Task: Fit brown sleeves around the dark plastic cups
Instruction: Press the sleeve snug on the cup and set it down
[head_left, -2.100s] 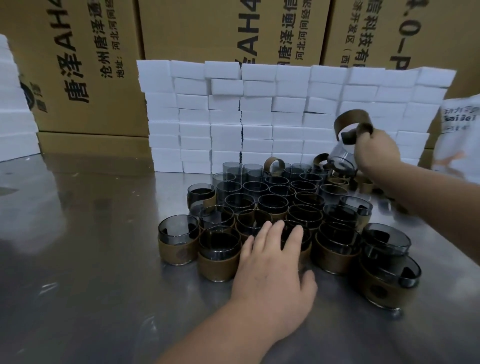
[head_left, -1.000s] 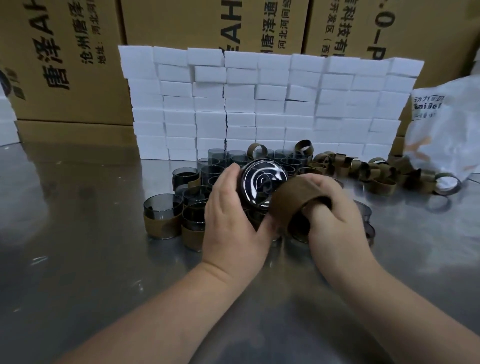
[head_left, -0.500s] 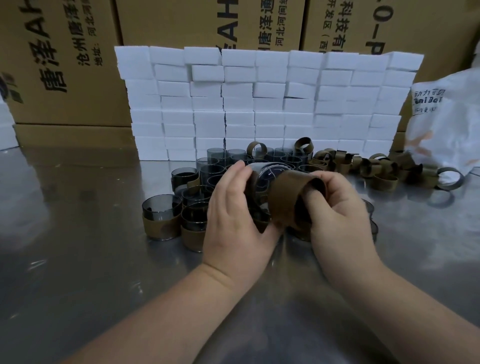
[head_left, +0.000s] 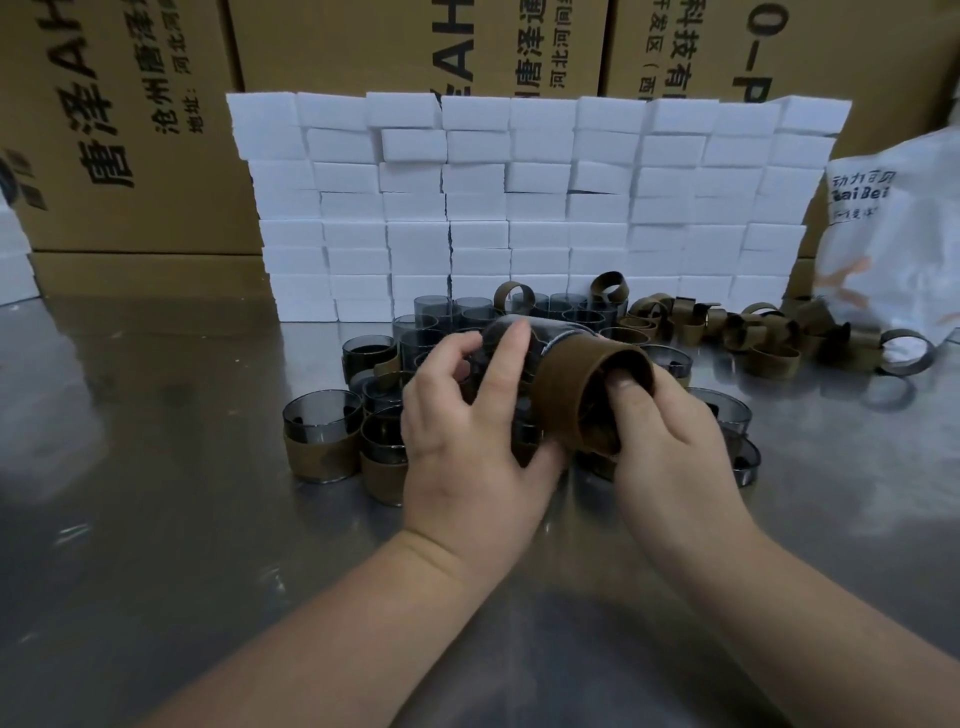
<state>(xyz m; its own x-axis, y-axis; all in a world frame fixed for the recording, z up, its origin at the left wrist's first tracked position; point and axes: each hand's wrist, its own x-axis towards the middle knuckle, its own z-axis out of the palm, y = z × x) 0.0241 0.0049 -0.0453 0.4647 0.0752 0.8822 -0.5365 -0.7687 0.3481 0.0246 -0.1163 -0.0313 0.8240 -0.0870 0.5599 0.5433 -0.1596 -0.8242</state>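
Steel table (head_left: 156, 519), reflective, backed by printed cardboard boxes (head_left: 130, 130) and a stacked wall of white blocks (head_left: 519, 208). Centre: cluster of dark cups (head_left: 431, 312), the near ones already wearing brown bands, the far ones bare. Far right: loose sleeves (head_left: 769, 358) in a heap, beside a white plastic bag (head_left: 893, 249). Left hand (head_left: 467, 457): fingers curled round one cup (head_left: 545, 330), held on its side above the cluster. Right hand (head_left: 670, 447): grips a brown sleeve (head_left: 576, 384), thumb inside its open near end; its far end meets the held cup. Depth of overlap cannot be told.
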